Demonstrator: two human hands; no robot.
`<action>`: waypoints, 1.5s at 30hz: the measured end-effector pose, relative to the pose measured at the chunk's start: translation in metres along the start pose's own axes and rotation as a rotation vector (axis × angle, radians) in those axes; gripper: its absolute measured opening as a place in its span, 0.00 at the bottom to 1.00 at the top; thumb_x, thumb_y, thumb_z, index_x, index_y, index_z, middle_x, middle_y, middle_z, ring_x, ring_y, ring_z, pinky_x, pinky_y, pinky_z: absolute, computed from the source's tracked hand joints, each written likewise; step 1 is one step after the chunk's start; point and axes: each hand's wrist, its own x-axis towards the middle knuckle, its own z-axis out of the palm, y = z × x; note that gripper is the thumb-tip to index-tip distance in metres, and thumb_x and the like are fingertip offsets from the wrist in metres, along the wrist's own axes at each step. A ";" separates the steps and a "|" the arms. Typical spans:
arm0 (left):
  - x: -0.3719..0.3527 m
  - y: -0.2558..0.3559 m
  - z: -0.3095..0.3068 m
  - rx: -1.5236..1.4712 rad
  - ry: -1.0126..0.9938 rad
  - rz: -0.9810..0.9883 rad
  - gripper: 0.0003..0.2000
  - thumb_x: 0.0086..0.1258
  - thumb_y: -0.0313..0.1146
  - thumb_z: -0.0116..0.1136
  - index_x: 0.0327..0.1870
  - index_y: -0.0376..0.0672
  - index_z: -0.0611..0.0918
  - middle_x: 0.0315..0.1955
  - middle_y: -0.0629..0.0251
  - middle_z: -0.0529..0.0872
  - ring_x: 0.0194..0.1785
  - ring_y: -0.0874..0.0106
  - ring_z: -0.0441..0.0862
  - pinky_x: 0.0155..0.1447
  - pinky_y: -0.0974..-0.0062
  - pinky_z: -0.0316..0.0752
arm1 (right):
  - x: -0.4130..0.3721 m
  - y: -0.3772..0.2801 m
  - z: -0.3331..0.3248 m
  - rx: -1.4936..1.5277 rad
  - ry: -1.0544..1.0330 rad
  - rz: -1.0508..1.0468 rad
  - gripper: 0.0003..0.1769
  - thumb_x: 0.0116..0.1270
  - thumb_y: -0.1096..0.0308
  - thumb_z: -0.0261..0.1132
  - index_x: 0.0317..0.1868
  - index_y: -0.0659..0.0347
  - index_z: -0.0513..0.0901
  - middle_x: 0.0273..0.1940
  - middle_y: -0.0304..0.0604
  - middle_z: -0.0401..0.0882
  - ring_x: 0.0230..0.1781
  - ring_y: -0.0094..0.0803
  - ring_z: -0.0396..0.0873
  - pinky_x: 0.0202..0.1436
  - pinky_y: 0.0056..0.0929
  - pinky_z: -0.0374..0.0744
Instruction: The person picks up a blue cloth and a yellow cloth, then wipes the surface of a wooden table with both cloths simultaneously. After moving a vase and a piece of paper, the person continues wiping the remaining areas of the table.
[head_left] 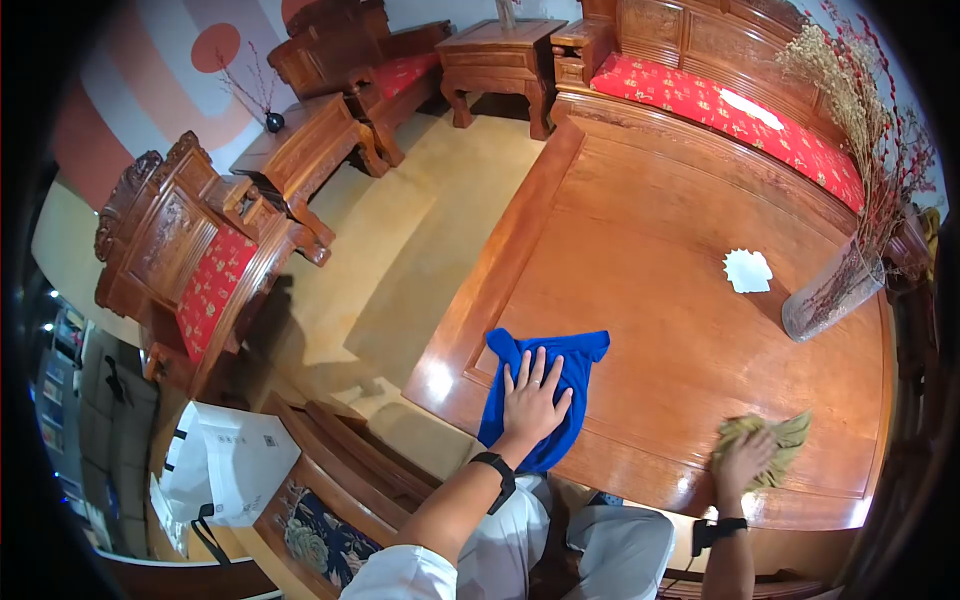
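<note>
My left hand (535, 398) lies flat with fingers spread on a blue cloth (572, 365), pressing it against the near left edge of a brown wooden table (640, 300). Part of the cloth is bunched, and its lower end hangs toward the table's front edge. Toward the near right corner, my right hand (747, 458) rests on an olive-green cloth (793, 437) on the tabletop. That hand is slightly blurred, with its fingers stretched out over the crumpled cloth. A dark band circles each wrist.
A glass vase (835, 290) with dried stems stands at the table's right side, near a white scalloped-edged item (748, 271). Beyond is a carved bench with a red cushion (700, 95). A white paper bag (235, 460) sits at lower left; a carved chair (185, 240) stands farther left.
</note>
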 end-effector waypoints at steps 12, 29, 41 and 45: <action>0.003 -0.036 -0.011 -0.077 -0.048 0.150 0.32 0.72 0.56 0.57 0.76 0.56 0.73 0.78 0.55 0.66 0.81 0.53 0.60 0.80 0.36 0.50 | -0.135 -0.098 -0.055 0.417 0.022 -0.982 0.39 0.74 0.48 0.56 0.78 0.61 0.65 0.80 0.60 0.57 0.83 0.59 0.50 0.82 0.64 0.46; 0.010 -0.127 -0.036 0.051 0.076 -0.136 0.32 0.70 0.53 0.61 0.75 0.51 0.74 0.76 0.49 0.69 0.80 0.51 0.62 0.81 0.41 0.49 | 0.055 -0.012 0.017 0.216 0.094 0.143 0.38 0.82 0.42 0.42 0.81 0.58 0.60 0.82 0.53 0.56 0.82 0.52 0.53 0.82 0.55 0.53; 0.011 -0.128 -0.031 0.089 0.066 -0.141 0.32 0.71 0.54 0.59 0.75 0.53 0.74 0.77 0.51 0.68 0.80 0.52 0.61 0.81 0.40 0.50 | -0.120 -0.198 -0.048 0.379 0.221 -0.736 0.37 0.76 0.49 0.56 0.78 0.60 0.66 0.81 0.54 0.58 0.83 0.53 0.51 0.82 0.62 0.47; 0.011 -0.129 -0.028 0.100 0.069 -0.136 0.32 0.71 0.55 0.60 0.75 0.54 0.75 0.77 0.52 0.68 0.80 0.52 0.61 0.81 0.39 0.50 | -0.107 -0.148 -0.063 0.465 -0.028 -1.133 0.37 0.74 0.46 0.58 0.78 0.53 0.68 0.81 0.51 0.58 0.83 0.52 0.52 0.81 0.64 0.48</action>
